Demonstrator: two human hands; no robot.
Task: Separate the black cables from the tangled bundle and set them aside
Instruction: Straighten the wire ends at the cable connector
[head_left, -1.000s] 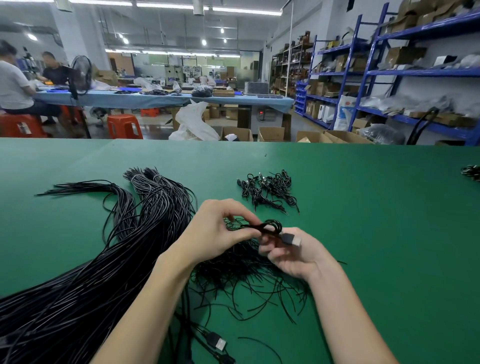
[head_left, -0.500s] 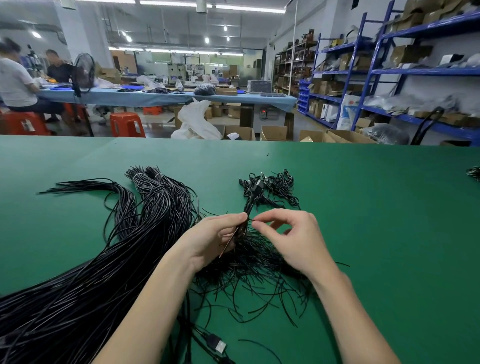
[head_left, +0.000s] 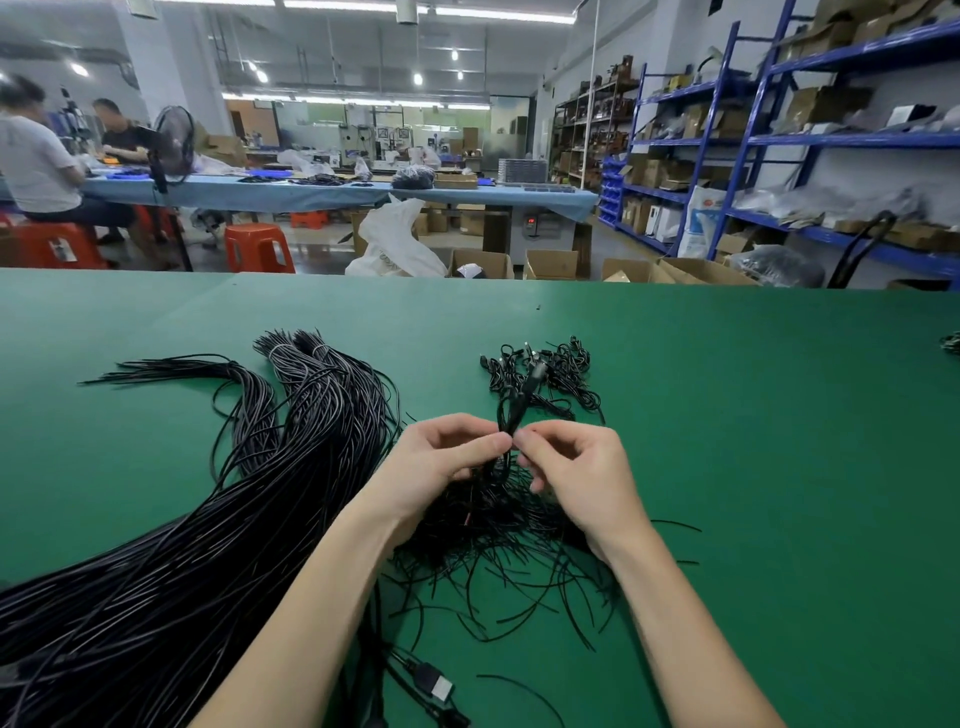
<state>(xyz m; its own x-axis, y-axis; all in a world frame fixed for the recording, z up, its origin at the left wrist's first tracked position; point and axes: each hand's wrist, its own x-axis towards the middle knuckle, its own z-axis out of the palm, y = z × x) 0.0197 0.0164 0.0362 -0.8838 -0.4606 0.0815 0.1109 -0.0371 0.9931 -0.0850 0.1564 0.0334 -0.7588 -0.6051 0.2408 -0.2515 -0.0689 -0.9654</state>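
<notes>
Nearest the counter's (head_left: 779, 415) front edge, a black USB plug (head_left: 434, 687) is lying flat on the green surface with its lead running off toward the front edge. Just beyond it, thin black cut wires (head_left: 519, 582) are sprawling loosely under and between the two forearms. Along the left side, a thick tangled bundle (head_left: 171, 571) of long black cables is sweeping from the front-left corner up toward the middle of the counter, its far ends fanning out.

Above the loose wires, near the counter's middle, the left hand (head_left: 431, 467) and the right hand (head_left: 576, 473) are meeting fingertip to fingertip. Both are pinching one black cable (head_left: 511, 415), each with a narrow grip of thumb against forefinger, while the remaining fingers are curling under. That cable is rising from between the fingertips and pointing away toward the far edge, its connector end overlapping a small pile of separated cables (head_left: 550, 374) that is sitting just beyond the hands.

Past the far edge, cardboard boxes (head_left: 550, 262) are standing on the floor, blue shelving (head_left: 810, 140) is lining the right wall, and seated people (head_left: 36, 161) are working at a long blue table (head_left: 332, 189) beside orange stools (head_left: 257, 248).
</notes>
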